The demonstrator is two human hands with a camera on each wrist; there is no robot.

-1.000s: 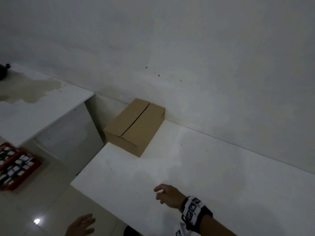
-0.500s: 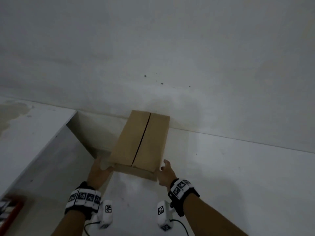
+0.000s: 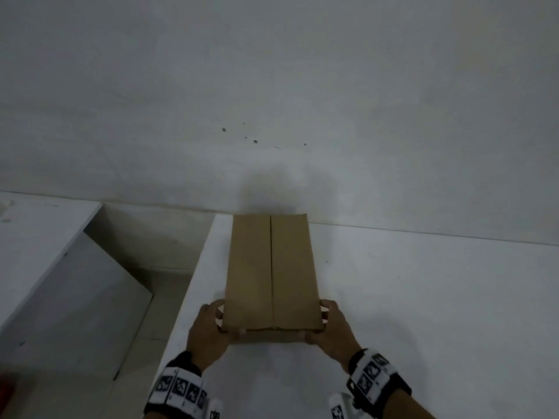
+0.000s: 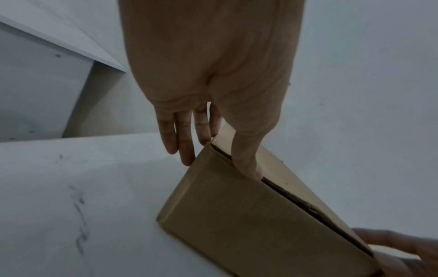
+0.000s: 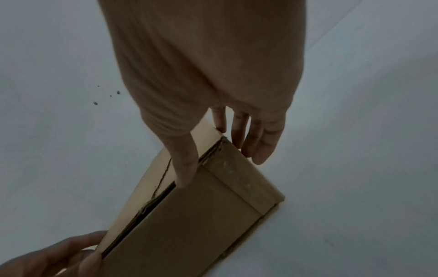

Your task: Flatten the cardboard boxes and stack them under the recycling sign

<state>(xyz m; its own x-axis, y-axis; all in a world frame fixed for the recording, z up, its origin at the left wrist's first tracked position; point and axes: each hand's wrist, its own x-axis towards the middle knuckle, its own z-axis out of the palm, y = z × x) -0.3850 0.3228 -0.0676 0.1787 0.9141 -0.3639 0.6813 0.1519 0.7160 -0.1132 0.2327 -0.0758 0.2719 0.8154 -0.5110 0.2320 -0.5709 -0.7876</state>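
A closed cardboard box [image 3: 272, 273] lies on the white counter [image 3: 423, 297], its long axis running toward 12 o'clock, its far end against or just beside the wall [image 3: 272, 86]; which of the two cannot be told. A seam runs down the middle of its top, where two flaps meet.

The left hand [image 3: 208, 331] grips the near corner at 9 o'clock. In the left wrist view the thumb [image 4: 246, 161] is tucked into the gap under the top flap's edge at the box's near end, while the fingers [image 4: 184, 135] lie along the side wall of the box. The right hand [image 3: 329, 331] clamps the opposite near corner at 3 o'clock in the same way: in the right wrist view its thumb [image 5: 187, 168] presses at the flap edge and its fingers [image 5: 258, 138] run down the other side wall. The two hands are apart, with the width of the box between them.

The near end of the box seems a little raised off the counter, though the dim light makes this hard to judge.

At 9 o'clock from the box the counter ends, and a gap opens down to a lower surface. Beyond the gap stands a second white counter [image 3: 36, 237]. A few dark specks [image 3: 254, 140] mark the wall above the box at 12 o'clock. Both wrists wear bands [image 3: 178, 388] with black and white markers.
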